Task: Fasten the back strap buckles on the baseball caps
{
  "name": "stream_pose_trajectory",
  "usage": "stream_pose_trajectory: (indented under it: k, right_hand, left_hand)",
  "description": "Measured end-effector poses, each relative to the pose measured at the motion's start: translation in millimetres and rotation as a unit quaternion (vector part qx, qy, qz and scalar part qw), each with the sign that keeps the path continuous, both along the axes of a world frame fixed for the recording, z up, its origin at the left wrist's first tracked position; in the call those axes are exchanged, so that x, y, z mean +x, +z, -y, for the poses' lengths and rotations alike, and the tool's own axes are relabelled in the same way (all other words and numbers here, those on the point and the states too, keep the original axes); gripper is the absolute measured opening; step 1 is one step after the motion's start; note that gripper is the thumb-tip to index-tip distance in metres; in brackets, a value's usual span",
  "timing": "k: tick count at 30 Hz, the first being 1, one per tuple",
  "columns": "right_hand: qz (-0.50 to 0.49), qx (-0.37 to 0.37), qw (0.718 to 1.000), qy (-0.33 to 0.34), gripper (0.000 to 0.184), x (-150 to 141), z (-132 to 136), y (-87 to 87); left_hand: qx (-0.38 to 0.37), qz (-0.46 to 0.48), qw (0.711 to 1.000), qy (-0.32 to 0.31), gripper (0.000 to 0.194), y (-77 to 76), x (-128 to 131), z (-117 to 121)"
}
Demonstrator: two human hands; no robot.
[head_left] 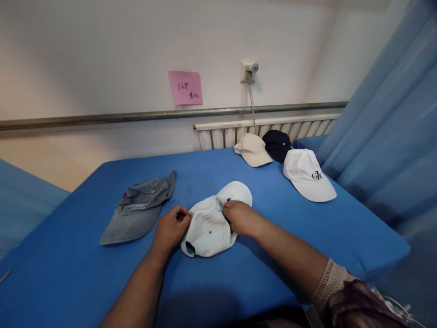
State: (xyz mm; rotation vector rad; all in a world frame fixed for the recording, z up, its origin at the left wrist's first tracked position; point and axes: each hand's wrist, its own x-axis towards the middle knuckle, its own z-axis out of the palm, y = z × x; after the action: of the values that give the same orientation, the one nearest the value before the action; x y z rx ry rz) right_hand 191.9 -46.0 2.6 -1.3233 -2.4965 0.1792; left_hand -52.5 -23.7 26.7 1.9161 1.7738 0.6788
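A pale mint-white baseball cap (pixel 210 232) lies on the blue table cover in front of me, its brim pointing away to the upper right and its back strap opening toward me. My left hand (pixel 173 226) pinches the left side of its crown with curled fingers. On the other side, my right hand (pixel 241 217) grips the crown close to the brim; its fingertips are partly hidden against the fabric. To the left of my left hand rests a grey-blue baseball cap (pixel 141 207), brim toward the lower left.
A beige cap (pixel 253 148), a dark navy cap (pixel 277 145) and a white cap with black letters (pixel 307 173) sit at the back right of the blue table (pixel 273 273). Behind stand a radiator (pixel 218 137) and a wall rail (pixel 136 117). A blue curtain (pixel 389 109) hangs at right.
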Motion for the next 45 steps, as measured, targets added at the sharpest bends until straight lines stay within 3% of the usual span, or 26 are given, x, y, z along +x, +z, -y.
stream_pose_trajectory:
  k: [3,12,15,17,19,22,29,34,38,42,45]
  right_hand:
    - [0.058,0.013,0.998,0.0,0.013,-12,0,1.3]
    - [0.048,0.039,0.998,-0.007,0.013,-10,0,-1.7]
    - [-0.091,0.077,0.989,-0.09,0.009,4,2,3.5]
    - [-0.239,0.104,0.958,-0.123,0.007,13,3,7.3]
    - [-0.351,0.105,0.924,-0.107,0.006,20,5,9.7]
    - [-0.426,0.047,0.901,-0.065,0.005,26,8,11.0]
    - [-0.456,-0.211,0.864,0.045,0.004,28,17,19.6]
    - [-0.477,-0.261,0.836,0.069,0.006,26,23,22.0]
    - [-0.462,-0.221,0.858,0.045,0.006,24,20,16.3]
    - [-0.394,-0.084,0.915,0.009,0.012,22,22,17.3]
    - [-0.368,-0.04,0.929,0.023,0.014,22,25,20.3]
  left_hand:
    - [-0.008,0.001,1.0,-0.005,0.019,1.8,3,2]
    - [0.001,0.024,1.0,-0.005,0.02,0.7,0,1]
    - [0.012,0.028,1.0,-0.008,0.02,-3.0,-4,-3]
    - [0.012,0.036,0.999,-0.014,0.021,-4.1,-5,-4]
    - [0.008,0.047,0.999,-0.022,0.022,-4.4,-6,-4]
    - [0.004,0.071,0.997,-0.023,0.022,-5.8,-6,-5]
    - [-0.01,0.218,0.976,0.003,0.029,-17.8,-10,-12]
    - [0.018,0.281,0.959,0.028,0.033,-13.3,-3,-11]
    - [0.008,0.257,0.966,0.025,0.031,-10.0,-1,-8]
    - [0.027,0.277,0.96,0.022,0.033,-11.8,-5,-9]
    - [0.009,0.271,0.963,-0.001,0.038,-7.0,-9,-8]
